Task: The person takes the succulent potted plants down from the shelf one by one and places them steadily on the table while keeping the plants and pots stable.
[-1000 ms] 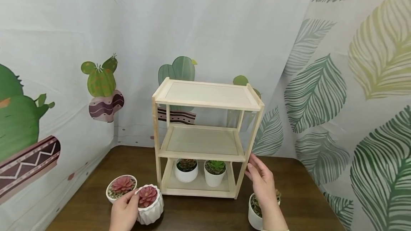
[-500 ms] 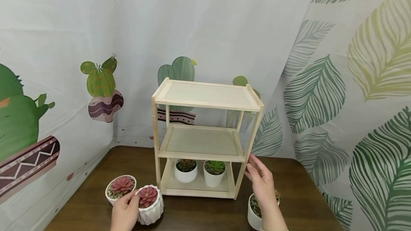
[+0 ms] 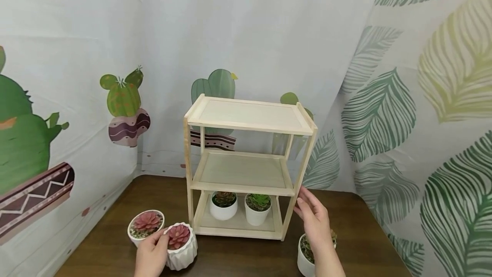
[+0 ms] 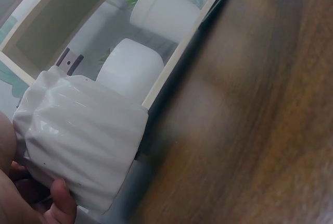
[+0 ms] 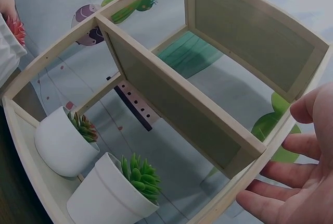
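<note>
My left hand [image 3: 152, 254] grips the rim of a white faceted pot [image 3: 182, 258] holding a red succulent [image 3: 178, 236], thumb at the rim. In the left wrist view, fingers [image 4: 63, 203] also show against the pot [image 4: 78, 135], which appears tilted by the camera angle. At the right, my right hand [image 3: 316, 217] touches the side of a pale wooden three-tier shelf [image 3: 246, 191]. The right wrist view has its fingertips [image 5: 255, 195] resting along the shelf's side frame [image 5: 229, 195], fingers fairly straight. On the bottom tier stand a rounded white pot [image 3: 223, 213] and a tapered white pot [image 3: 257, 216] with a green succulent.
Left of the faceted pot is a round white pot [image 3: 132, 238] with a red succulent. Another white potted succulent [image 3: 304, 264] stands beneath my right forearm, partly hidden. The brown table [image 3: 230, 260] backs onto a printed cloth [image 3: 246, 33].
</note>
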The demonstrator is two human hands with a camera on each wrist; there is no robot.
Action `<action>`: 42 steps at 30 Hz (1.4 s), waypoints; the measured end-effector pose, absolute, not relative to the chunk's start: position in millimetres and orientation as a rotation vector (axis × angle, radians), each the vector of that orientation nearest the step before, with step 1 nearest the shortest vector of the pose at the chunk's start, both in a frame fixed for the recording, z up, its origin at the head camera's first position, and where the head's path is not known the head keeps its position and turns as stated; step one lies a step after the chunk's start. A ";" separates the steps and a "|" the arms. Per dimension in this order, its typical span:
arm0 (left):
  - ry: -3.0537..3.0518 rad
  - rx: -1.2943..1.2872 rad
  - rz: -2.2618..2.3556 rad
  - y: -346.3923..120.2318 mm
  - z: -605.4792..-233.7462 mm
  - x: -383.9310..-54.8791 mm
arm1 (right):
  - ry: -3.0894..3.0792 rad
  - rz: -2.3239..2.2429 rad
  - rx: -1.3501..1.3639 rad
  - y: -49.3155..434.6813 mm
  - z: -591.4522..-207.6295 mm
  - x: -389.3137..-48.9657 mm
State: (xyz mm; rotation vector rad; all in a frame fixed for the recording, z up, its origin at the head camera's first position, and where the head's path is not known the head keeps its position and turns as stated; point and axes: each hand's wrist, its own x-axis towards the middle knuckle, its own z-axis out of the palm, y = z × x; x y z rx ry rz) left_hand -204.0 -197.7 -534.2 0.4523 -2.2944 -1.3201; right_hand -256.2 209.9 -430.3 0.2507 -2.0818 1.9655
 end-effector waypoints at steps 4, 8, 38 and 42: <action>-2.306 0.441 -1.321 -197.8 -535.5 -205.2 | -2.094 1.969 0.233 210.6 -431.0 -255.2; -2.302 0.431 -1.329 -197.6 -535.3 -206.5 | -2.092 1.976 0.232 210.2 -430.9 -255.5; -2.324 0.426 -1.289 -194.9 -543.3 -211.0 | -2.078 1.963 0.247 208.4 -431.5 -254.7; -2.305 0.417 -1.291 -194.6 -545.7 -212.0 | -2.073 1.964 0.256 208.1 -431.9 -256.0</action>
